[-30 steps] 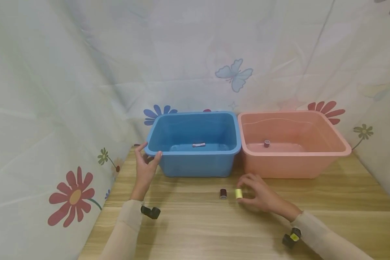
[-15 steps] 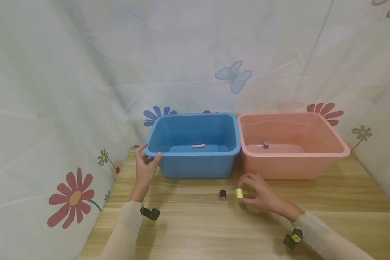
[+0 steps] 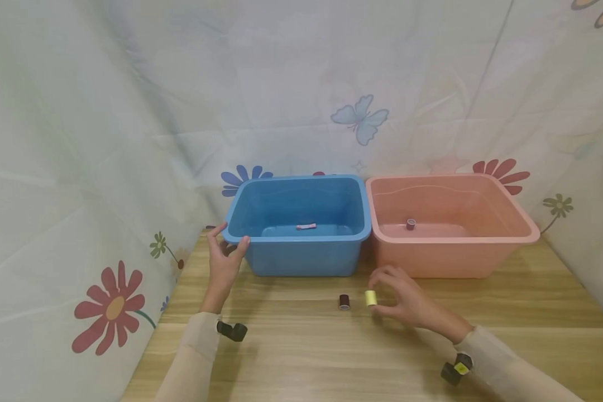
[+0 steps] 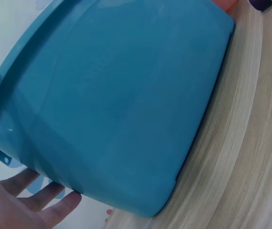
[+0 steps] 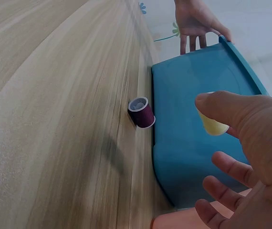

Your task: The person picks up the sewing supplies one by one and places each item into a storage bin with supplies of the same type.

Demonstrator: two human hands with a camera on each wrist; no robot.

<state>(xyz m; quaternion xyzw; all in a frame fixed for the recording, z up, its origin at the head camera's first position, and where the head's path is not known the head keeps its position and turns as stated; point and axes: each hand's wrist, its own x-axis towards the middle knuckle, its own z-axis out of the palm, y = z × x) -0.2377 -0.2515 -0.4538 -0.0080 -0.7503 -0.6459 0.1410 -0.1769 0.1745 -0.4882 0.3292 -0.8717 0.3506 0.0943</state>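
Note:
At its near left corner, the blue plastic tub (image 3: 304, 258) is gripped by my left hand (image 3: 223, 271). The left wrist view shows the thumb up at the rim and the other fingers (image 4: 55, 210) against the outer side. My right hand (image 3: 407, 300) pinches a yellow thread spool (image 3: 371, 298) between thumb and index finger, close over the table; its other fingers (image 5: 226, 188) are spread. Just left of it a dark maroon thread spool (image 3: 344, 302) stands on the wood, its hollow end showing in the right wrist view.
A pink tub (image 3: 432, 259) stands right beside the blue one, with a dark spool (image 3: 410, 224) inside. In the blue tub lies a small pale pink-and-white strip (image 3: 306, 226). A flowered curtain (image 3: 281, 84) hangs behind the wooden table (image 3: 301, 346).
My right hand has shifted very slightly right with the yellow spool, widening the gap to the maroon one. The left hand stays at the tub's corner.

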